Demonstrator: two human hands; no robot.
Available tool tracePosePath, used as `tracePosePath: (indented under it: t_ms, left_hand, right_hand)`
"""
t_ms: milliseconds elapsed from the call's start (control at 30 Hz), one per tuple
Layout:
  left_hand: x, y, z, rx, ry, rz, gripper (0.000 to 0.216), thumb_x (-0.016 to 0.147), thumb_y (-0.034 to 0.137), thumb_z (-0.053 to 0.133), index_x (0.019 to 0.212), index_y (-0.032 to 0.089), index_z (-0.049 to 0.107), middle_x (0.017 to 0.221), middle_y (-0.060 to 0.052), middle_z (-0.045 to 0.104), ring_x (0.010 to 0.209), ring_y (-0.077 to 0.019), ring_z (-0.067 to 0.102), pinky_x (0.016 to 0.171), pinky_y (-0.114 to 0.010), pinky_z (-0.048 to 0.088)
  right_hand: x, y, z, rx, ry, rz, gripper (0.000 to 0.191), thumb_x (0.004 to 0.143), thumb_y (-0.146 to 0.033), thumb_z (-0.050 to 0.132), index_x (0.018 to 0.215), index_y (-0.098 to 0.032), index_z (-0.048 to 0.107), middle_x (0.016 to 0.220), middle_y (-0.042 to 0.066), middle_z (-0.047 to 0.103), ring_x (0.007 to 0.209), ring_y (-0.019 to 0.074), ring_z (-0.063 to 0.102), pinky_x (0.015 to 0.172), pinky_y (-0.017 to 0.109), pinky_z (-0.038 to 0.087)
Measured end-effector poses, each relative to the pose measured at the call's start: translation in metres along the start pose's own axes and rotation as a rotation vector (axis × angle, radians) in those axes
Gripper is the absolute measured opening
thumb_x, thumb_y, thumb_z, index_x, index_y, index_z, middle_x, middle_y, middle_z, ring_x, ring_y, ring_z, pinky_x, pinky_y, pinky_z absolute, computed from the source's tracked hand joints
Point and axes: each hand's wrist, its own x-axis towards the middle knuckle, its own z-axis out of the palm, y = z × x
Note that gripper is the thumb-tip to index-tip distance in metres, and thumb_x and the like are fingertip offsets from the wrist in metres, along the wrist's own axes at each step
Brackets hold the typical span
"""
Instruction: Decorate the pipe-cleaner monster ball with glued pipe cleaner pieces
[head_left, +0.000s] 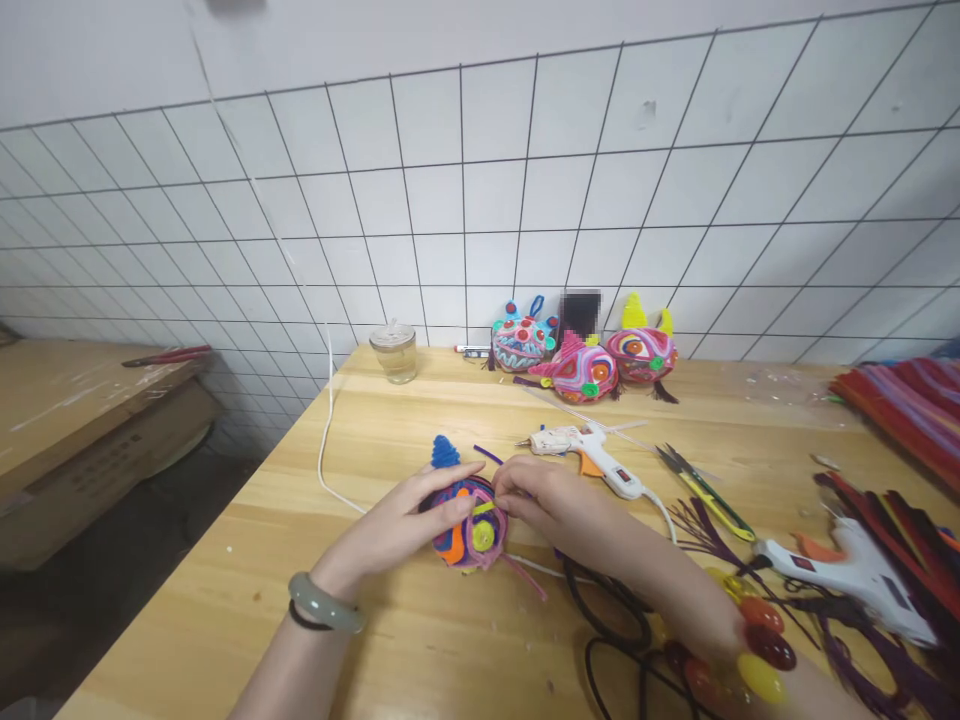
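A small round craft head (471, 530) of coiled purple, orange and yellow pipe cleaners, with a blue ear on top, rests on the wooden table (390, 430). My left hand (405, 520) wraps round its left side, fingers curled on it; a pale green bangle sits on that wrist. My right hand (534, 497) pinches a purple pipe cleaner (491, 457) at the head's upper right edge. A bead bracelet of red and yellow beads is on my right wrist.
Three finished colourful heads (583, 368) stand against the tiled wall. A glass jar (394, 352) is at the back. A white glue gun (592, 458) and scissors (705, 490) lie right of my hands. A second glue gun (855, 575) and pipe-cleaner bundles (907, 400) fill the right side.
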Motion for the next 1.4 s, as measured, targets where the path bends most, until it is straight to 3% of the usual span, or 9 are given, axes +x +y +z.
tracePosePath:
  t_ms: [467,900,1067,1267,1400]
  left_hand:
    - [0.005,-0.001,0.006,-0.045,0.055,-0.035,0.039,0.078,0.034,0.063,0.115,0.022,0.063,0.121,-0.008,0.062,0.11,-0.0254,0.056,0.096,-0.038,0.044]
    - [0.006,-0.001,0.005,-0.11,0.027,-0.06,0.037,0.074,0.032,0.065,0.11,0.022,0.065,0.115,-0.009,0.062,0.106,-0.0262,0.058,0.093,-0.038,0.045]
    - [0.007,0.001,0.006,-0.104,0.028,-0.071,0.035,0.074,0.026,0.064,0.109,0.022,0.065,0.113,-0.009,0.063,0.105,-0.0259,0.058,0.092,-0.038,0.045]
    - [0.006,0.0,0.007,-0.165,0.044,-0.12,0.036,0.073,0.025,0.064,0.109,0.019,0.063,0.115,-0.01,0.062,0.105,-0.0256,0.058,0.092,-0.038,0.045]
    - [0.006,0.001,0.009,-0.2,0.059,-0.138,0.037,0.072,0.024,0.064,0.109,0.018,0.062,0.114,-0.01,0.061,0.105,-0.026,0.058,0.093,-0.039,0.044]
  right_hand:
    - [0.0,0.003,-0.007,0.042,-0.039,-0.036,0.016,0.086,-0.006,0.049,0.078,-0.015,0.059,0.085,0.006,0.065,0.079,0.0154,0.059,0.074,0.026,0.045]
    - [-0.001,-0.001,-0.01,-0.005,-0.102,-0.069,0.018,0.089,-0.01,0.044,0.082,-0.017,0.059,0.089,0.005,0.061,0.082,0.0155,0.058,0.073,0.026,0.047]
    - [-0.002,-0.004,-0.007,-0.031,-0.06,-0.071,0.016,0.087,-0.009,0.047,0.083,-0.017,0.06,0.088,0.005,0.062,0.079,0.0149,0.058,0.07,0.025,0.046]
    - [-0.002,-0.009,-0.004,-0.307,0.028,-0.074,0.014,0.087,-0.012,0.052,0.079,-0.014,0.063,0.074,0.006,0.062,0.067,0.0163,0.057,0.06,0.026,0.043]
    - [-0.009,-0.011,0.005,-0.34,0.108,-0.05,0.015,0.089,-0.016,0.049,0.081,-0.016,0.062,0.073,0.005,0.061,0.064,0.0152,0.056,0.057,0.025,0.041]
